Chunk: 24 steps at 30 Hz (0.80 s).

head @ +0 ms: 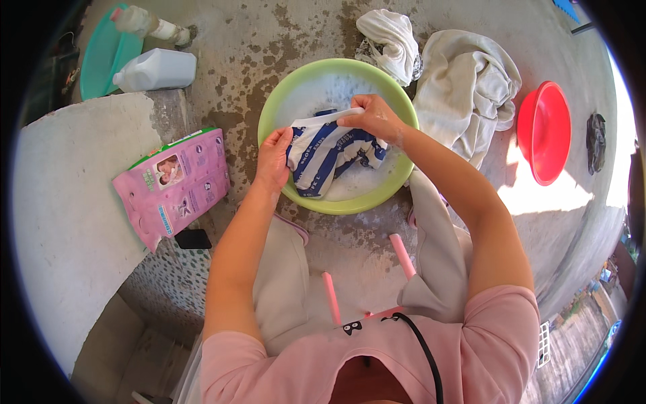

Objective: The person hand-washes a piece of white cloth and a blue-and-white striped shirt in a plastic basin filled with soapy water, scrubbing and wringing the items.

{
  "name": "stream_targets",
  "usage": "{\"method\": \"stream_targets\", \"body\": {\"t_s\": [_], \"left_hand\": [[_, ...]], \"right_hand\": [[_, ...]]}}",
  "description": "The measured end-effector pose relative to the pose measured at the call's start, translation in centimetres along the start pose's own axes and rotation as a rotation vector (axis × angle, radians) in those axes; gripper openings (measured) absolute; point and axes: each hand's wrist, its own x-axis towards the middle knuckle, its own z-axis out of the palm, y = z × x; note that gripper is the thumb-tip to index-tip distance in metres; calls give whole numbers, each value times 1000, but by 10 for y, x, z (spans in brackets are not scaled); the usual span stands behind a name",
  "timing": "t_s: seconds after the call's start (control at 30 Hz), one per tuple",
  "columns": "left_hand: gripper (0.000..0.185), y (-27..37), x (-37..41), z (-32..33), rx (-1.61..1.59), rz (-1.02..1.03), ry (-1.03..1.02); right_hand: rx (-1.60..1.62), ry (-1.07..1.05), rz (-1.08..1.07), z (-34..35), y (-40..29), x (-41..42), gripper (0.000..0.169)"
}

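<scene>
A green plastic basin [348,206] holding sudsy water stands on the floor before me. Over it I hold a blue-and-white striped garment [315,156] with lettering, its white band stretched between my hands. My left hand [274,156] grips the band's left end near the basin's rim. At the other end, my right hand [374,118] pinches the band between thumb and fingers. The garment's lower part hangs into the basin, against the suds.
Wet white cloth [391,43] and a beige cloth [454,91] lie beyond and right of the basin. Farther right is a red basin [551,134]. At left are a pink detergent bag [176,187], a white jug [160,69], a bottle [151,25] and a teal basin [103,55].
</scene>
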Motion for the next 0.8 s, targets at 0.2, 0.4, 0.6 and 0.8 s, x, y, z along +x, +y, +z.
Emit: {"method": "stream_targets", "body": {"t_s": [0.2,0.4,0.6,0.8], "left_hand": [[27,-31,75,35,865,653,214],[28,-63,85,26,1016,569,556],[41,-127,95,-8,515,605,464],[35,-101,82,-3,761,327,580]], "right_hand": [[59,356,-174,28,36,52,25],[-269,399,-239,52,77,61,25],[-445,32,-157,60,132,80,40],[-84,248,111,53,105,69,24]]}}
